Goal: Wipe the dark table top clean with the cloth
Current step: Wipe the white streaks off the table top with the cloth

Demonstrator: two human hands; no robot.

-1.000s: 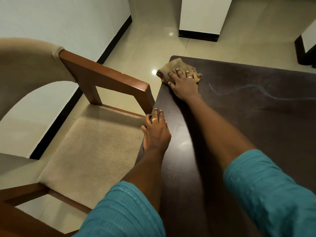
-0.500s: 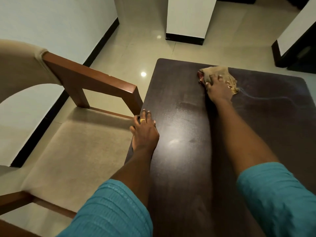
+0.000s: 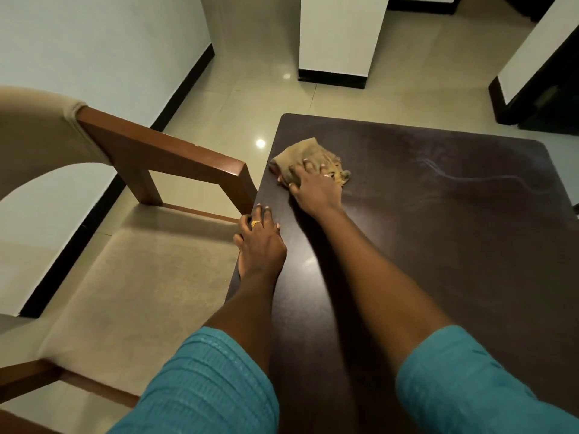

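Observation:
The dark brown table top fills the right half of the head view. A crumpled tan cloth lies near its far left corner. My right hand presses down on the cloth with spread fingers, covering its near part. My left hand, with a gold ring, rests flat on the table's left edge, holding nothing. Faint pale streaks run across the table's far right part.
A wooden armchair with a beige seat stands close against the table's left edge. Glossy beige floor tiles lie beyond the table. A white pillar with a black base stands behind, and dark furniture at the far right.
My right hand swept the cloth from the far left corner toward the far middle, then back to the left corner area. My left hand stayed on the table's left edge.

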